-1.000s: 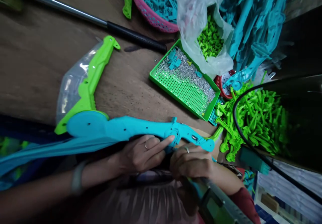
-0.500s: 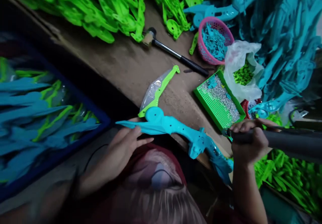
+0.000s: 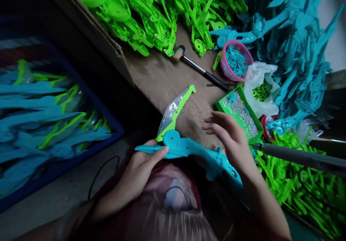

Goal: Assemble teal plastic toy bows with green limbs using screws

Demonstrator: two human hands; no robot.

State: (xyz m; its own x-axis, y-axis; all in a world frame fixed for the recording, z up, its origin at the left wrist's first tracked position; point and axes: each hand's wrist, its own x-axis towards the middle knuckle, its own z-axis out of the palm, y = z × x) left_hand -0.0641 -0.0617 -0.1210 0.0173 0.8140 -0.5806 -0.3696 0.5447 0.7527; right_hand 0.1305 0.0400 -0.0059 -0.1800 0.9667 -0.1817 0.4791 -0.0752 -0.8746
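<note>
A long turquoise plastic toy part (image 3: 180,148) lies across the table's near edge above my lap. My left hand (image 3: 143,167) grips its pointed left end, thumb on top. A lime-green arm with a clear plastic blade (image 3: 177,113) joins it at the round disc and slants up over the table. My right hand (image 3: 232,140) is in the air above the toy part's right side, fingers apart and holding nothing. Just right of that wrist is a dark powered screwdriver (image 3: 294,154). A green perforated tray (image 3: 255,137) of small metal screws sits behind my right hand, partly covered.
A mallet (image 3: 201,68) lies mid-table. Beyond the tray stand a pink basket (image 3: 223,66) of turquoise pieces and a plastic bag (image 3: 252,77) of green bits. Green parts (image 3: 129,17) and turquoise parts (image 3: 300,42) are heaped behind. A blue crate (image 3: 116,127) is at left.
My right hand has let go of the screwdriver and moved left, opening above the toy part. My left hand now wraps the pointed end more firmly. The view has shifted.
</note>
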